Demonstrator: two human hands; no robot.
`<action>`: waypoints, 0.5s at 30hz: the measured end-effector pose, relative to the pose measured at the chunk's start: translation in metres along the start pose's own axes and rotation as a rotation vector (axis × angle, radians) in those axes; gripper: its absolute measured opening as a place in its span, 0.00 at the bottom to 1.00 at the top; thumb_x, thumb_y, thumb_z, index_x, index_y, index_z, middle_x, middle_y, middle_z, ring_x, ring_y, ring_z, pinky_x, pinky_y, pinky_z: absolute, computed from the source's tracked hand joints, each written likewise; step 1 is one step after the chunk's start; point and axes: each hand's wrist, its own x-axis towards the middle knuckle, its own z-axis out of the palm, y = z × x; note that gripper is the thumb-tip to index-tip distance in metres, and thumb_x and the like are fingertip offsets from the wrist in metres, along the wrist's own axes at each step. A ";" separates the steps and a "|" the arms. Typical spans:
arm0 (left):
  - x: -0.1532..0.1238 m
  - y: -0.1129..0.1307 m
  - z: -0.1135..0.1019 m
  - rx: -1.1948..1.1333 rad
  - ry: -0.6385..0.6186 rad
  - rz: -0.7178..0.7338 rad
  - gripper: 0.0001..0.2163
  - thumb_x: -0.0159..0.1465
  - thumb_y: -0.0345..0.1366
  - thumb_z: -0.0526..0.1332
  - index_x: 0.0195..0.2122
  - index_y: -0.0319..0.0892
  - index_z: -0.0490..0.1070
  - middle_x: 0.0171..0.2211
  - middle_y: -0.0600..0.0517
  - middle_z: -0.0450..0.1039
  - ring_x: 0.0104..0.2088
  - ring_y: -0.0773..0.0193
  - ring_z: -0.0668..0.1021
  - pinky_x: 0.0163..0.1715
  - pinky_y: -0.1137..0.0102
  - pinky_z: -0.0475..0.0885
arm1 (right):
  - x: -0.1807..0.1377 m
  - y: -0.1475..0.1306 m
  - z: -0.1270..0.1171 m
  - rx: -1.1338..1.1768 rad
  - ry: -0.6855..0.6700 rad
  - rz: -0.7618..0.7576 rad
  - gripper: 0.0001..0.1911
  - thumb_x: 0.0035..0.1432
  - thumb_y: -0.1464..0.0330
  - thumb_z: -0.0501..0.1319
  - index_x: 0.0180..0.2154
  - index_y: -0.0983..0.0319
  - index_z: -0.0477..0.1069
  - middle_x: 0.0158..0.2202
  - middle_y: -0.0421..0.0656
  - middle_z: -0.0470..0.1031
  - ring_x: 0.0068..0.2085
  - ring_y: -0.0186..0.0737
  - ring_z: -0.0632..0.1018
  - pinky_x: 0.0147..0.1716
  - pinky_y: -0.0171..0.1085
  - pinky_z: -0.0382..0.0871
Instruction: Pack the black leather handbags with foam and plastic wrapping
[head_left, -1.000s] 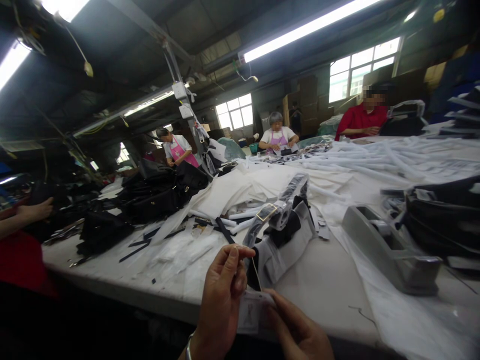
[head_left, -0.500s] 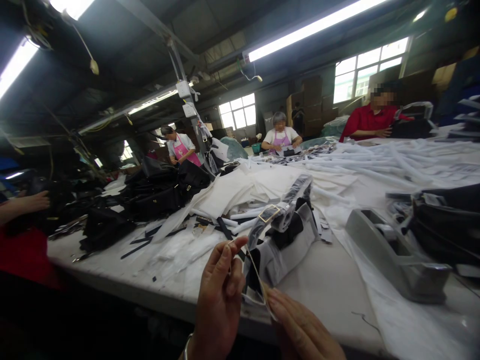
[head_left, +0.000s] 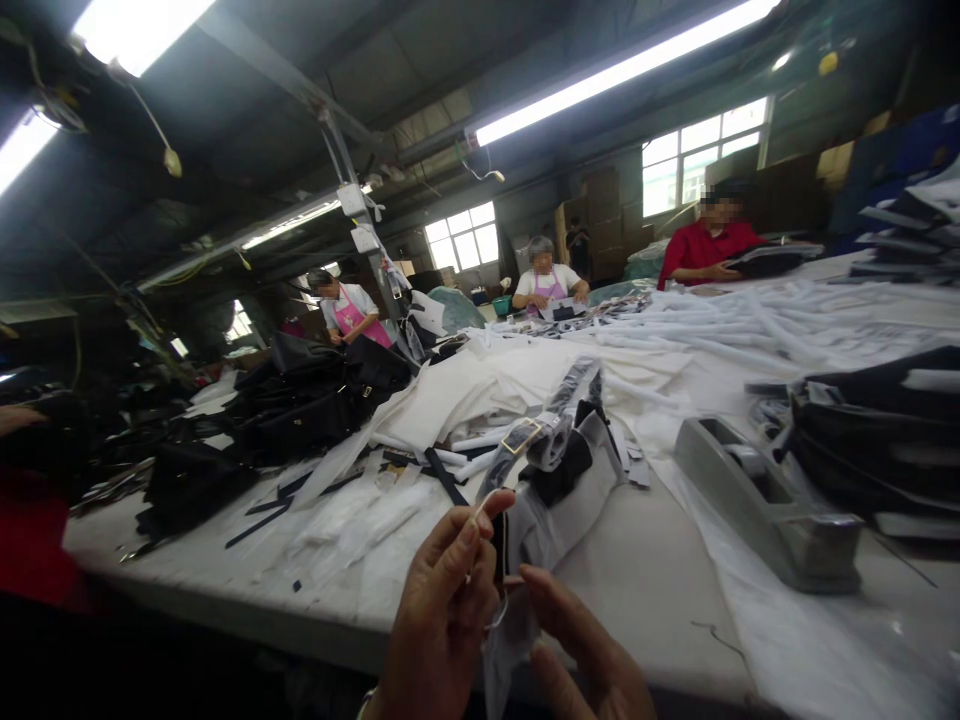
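Observation:
My left hand (head_left: 446,600) is closed, thumb against index finger, pinching a thin white cord (head_left: 501,612) that loops down beside its fingers. To its right, my right hand (head_left: 589,645) has its fingers apart, close to the cord, with nothing visible in its grip. Just beyond both hands a black bag (head_left: 559,475) lies on the table edge, partly wrapped in pale grey-white sheeting (head_left: 581,505). Its strap (head_left: 576,385) is covered in clear plastic, and a gold rectangular buckle (head_left: 520,436) shows through. My hands hide the bag's near end.
A grey tape dispenser (head_left: 772,510) stands at the right, before another dark bag (head_left: 877,440). Piled black bags (head_left: 292,405) lie left, white sheets (head_left: 457,385) in the middle, and pale tubes (head_left: 720,325) behind. Several co-workers surround the table (head_left: 637,560).
My right hand has opened and come off the cord, which was stretched between both hands. My left hand still pinches it. The view has shifted slightly; the red-sleeved co-worker's bag is now lower.

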 end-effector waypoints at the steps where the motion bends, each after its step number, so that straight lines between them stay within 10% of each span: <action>1: 0.000 0.002 0.001 0.001 -0.011 -0.026 0.15 0.59 0.42 0.70 0.42 0.39 0.75 0.18 0.63 0.50 0.18 0.76 0.46 0.15 0.81 0.51 | 0.002 -0.001 0.000 0.012 -0.028 0.028 0.21 0.60 0.55 0.63 0.51 0.57 0.75 0.47 0.47 0.81 0.48 0.46 0.81 0.47 0.37 0.76; 5: -0.001 0.008 0.000 0.000 -0.025 -0.073 0.13 0.58 0.39 0.71 0.40 0.39 0.77 0.19 0.59 0.61 0.18 0.78 0.46 0.14 0.81 0.48 | 0.010 -0.005 0.000 0.002 -0.058 0.083 0.20 0.56 0.55 0.66 0.47 0.58 0.78 0.40 0.45 0.83 0.41 0.44 0.83 0.43 0.35 0.78; 8: -0.001 0.005 -0.001 -0.018 -0.017 0.006 0.12 0.57 0.37 0.71 0.42 0.42 0.77 0.38 0.48 0.76 0.18 0.79 0.51 0.15 0.82 0.53 | 0.014 -0.009 -0.002 -0.108 -0.035 -0.041 0.12 0.56 0.60 0.67 0.41 0.57 0.79 0.36 0.42 0.83 0.37 0.42 0.84 0.38 0.30 0.78; 15: -0.006 -0.014 0.003 0.011 0.079 0.182 0.24 0.58 0.37 0.69 0.56 0.58 0.71 0.65 0.50 0.61 0.21 0.78 0.60 0.21 0.81 0.64 | 0.017 -0.008 -0.013 -0.458 0.079 -0.590 0.21 0.57 0.78 0.62 0.49 0.55 0.77 0.36 0.45 0.81 0.37 0.40 0.82 0.40 0.36 0.78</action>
